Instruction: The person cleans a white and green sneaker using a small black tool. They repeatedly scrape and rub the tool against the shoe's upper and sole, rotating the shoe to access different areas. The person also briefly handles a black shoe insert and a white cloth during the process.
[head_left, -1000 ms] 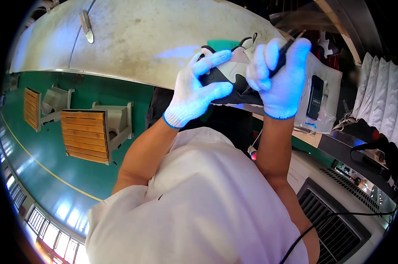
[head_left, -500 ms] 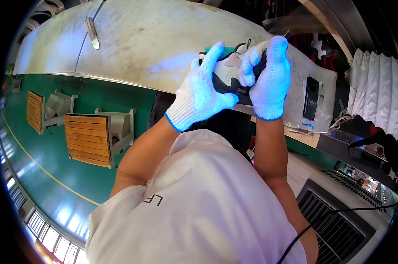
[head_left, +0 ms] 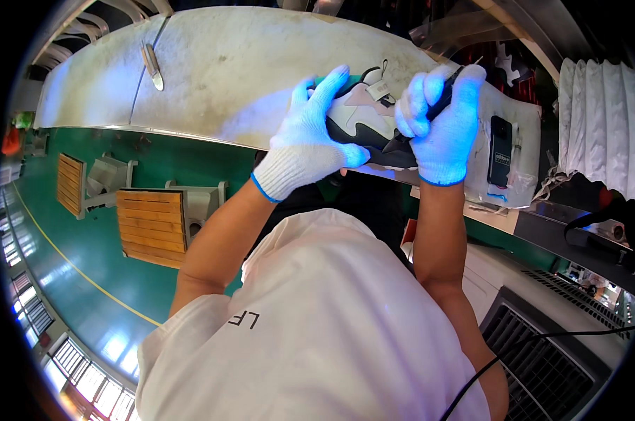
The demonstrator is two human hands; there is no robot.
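1. A stained, pale table (head_left: 212, 77) spans 12 o'clock; the shoe (head_left: 363, 116) is by its edge, toward 1 o'clock.
2. The left hand (head_left: 310, 130) grips the shoe; the right hand (head_left: 444, 126) is closed around a dark object (head_left: 441, 105).
3. Green floor (head_left: 96, 242), slatted seats (head_left: 151, 223): 9 o'clock.

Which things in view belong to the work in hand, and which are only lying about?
In the work:
shoe, at the gloved left hand
dark object, mostly hidden, in the right hand

Apparently lying about:
knife on the table
black phone-like device
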